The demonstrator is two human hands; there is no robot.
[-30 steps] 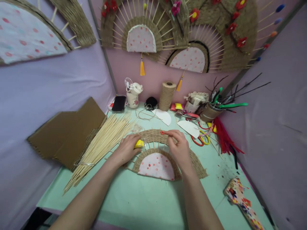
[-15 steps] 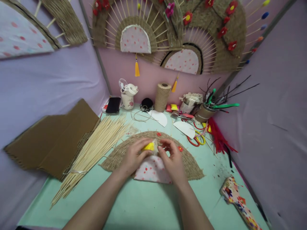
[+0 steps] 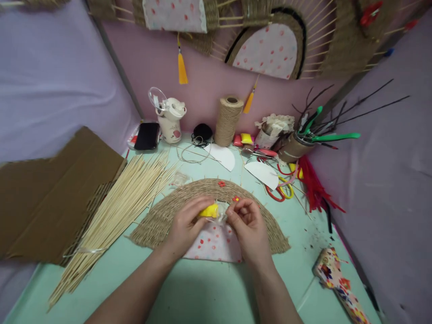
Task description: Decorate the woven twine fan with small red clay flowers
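Observation:
A small clear plastic packet of yellow modelling clay (image 3: pixel 209 210) is held over the woven fan. My left hand (image 3: pixel 187 225) grips its yellow end between thumb and fingers. At the clear end of the packet, my right hand (image 3: pixel 249 225) has thumb and index finger pinched on the plastic. Beneath both hands lies the half-round fan (image 3: pixel 151 225) of brown twine woven over sticks. Its inner half circle (image 3: pixel 211 247) is pinkish white with red dots. Two small red flowers sit on the weave: one flower (image 3: pixel 221 183) at the top, another flower (image 3: pixel 236 198) beside my right fingers.
Bamboo sticks (image 3: pixel 118 211) and cardboard (image 3: pixel 57 198) lie left. Behind are a twine spool (image 3: pixel 229 121), white cup (image 3: pixel 170 123), paper pieces (image 3: pixel 261 174), scissors (image 3: pixel 277 193) and a can of tools (image 3: pixel 293 148). A flower-patterned glue gun (image 3: pixel 337 281) rests at right.
The head view has tilted down and come closer. My right thumb and index finger have closed on the packet's clear end, and more of the plastic shows stretched between the hands.

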